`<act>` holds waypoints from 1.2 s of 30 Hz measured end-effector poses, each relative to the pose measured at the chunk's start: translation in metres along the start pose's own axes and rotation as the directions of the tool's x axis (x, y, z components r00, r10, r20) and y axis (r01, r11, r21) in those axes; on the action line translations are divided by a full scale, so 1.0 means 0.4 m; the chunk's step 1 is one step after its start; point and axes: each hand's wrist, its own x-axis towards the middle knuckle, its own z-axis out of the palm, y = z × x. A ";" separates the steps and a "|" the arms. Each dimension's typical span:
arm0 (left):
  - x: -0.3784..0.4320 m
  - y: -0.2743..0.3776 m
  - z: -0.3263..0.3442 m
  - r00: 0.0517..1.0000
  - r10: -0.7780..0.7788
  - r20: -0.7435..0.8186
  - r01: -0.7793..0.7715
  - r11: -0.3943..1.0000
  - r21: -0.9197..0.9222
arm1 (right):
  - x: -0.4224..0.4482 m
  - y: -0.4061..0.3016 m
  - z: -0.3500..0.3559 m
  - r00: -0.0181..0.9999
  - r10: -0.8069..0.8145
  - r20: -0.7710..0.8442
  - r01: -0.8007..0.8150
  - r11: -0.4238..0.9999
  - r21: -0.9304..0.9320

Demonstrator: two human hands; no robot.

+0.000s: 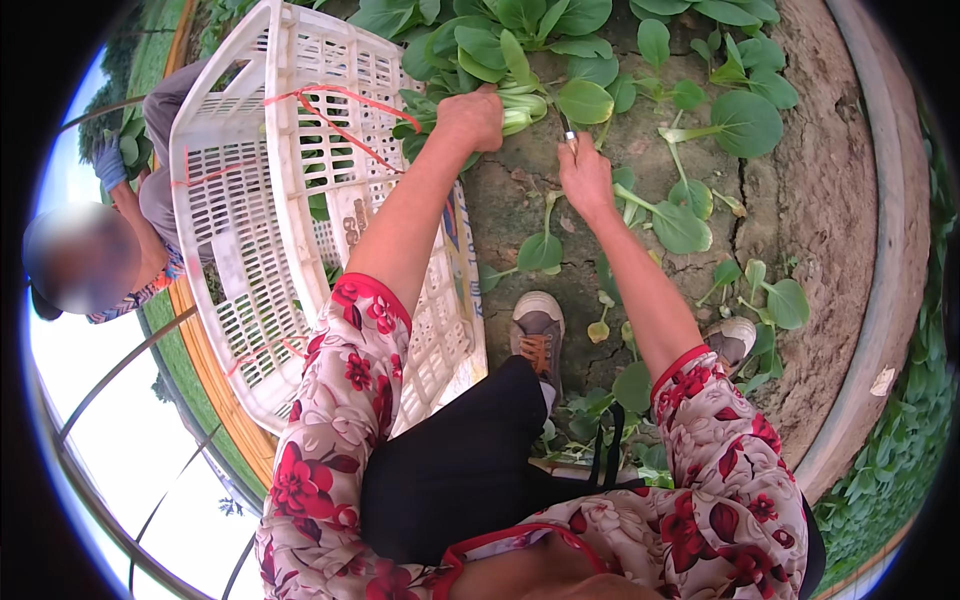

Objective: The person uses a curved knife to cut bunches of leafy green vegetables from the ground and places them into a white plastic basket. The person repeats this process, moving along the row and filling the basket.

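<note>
My left hand (pixel 471 121) is closed around a head of leafy greens like bok choy (pixel 525 112), its pale stem base pointing right. The head's leaves lie toward the white plastic crate (pixel 279 172) on the left. In my right hand (pixel 586 174) is a small knife (pixel 571 137), its metal collar showing above the fist and its thin blade pointing away from me, partly among leaves. A yellow-edged leaf (pixel 585 102) is just beyond the blade. Growing greens (pixel 517 34) stand past both hands.
Cut leaves (pixel 679 225) lie scattered over cracked soil (pixel 517 195). Red string (pixel 352 139) hangs across the crate, with greens inside. My shoe (pixel 537 330) is beside it. A co-worker's gloved hand (pixel 110 161) holds greens at far left. A pale curved border (pixel 889 225) bounds the right.
</note>
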 end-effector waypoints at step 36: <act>-0.322 0.125 -0.005 0.668 0.206 -0.715 -0.302 0.953 -0.008 | -0.151 -0.165 -0.326 0.964 -0.020 -0.265 0.148 0.869 0.472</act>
